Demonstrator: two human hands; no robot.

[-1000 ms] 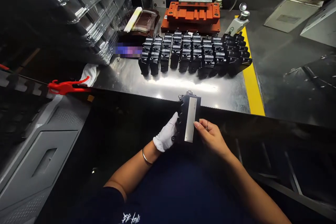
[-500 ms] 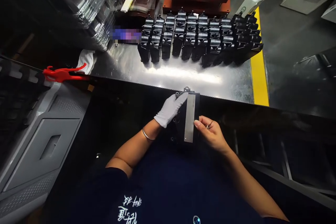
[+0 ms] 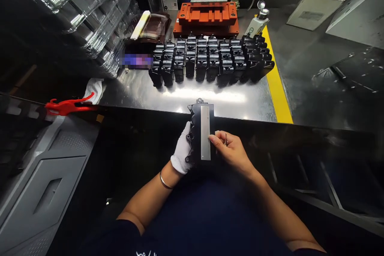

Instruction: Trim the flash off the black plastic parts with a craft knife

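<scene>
My left hand (image 3: pixel 182 150), in a white glove, is closed around the left side of a black plastic housing (image 3: pixel 196 128). The housing is held up at the bench's front edge, and small ring-shaped lugs stick out of its left side and top. A flat silver metal strip (image 3: pixel 205 132) lies lengthwise on the face turned toward me. At the right edge, my bare right hand (image 3: pixel 229 148) pinches the housing, its thumb tip by the strip's border. The fingers behind the housing are partly hidden.
Several black plastic housings (image 3: pixel 201 62) stand in rows on the metal bench (image 3: pixel 132 92). Behind them are an orange fixture (image 3: pixel 207 18) and a white bottle (image 3: pixel 256 24). Clear trays (image 3: pixel 99 28) are stacked at left, above a red air gun (image 3: pixel 67 106). Yellow tape (image 3: pixel 277 92) crosses the bench.
The view has tilted up, showing more of the bench's back. My left hand has slid from the housing's top to its lower left side. My right thumb has come in against the strip's edge.
</scene>
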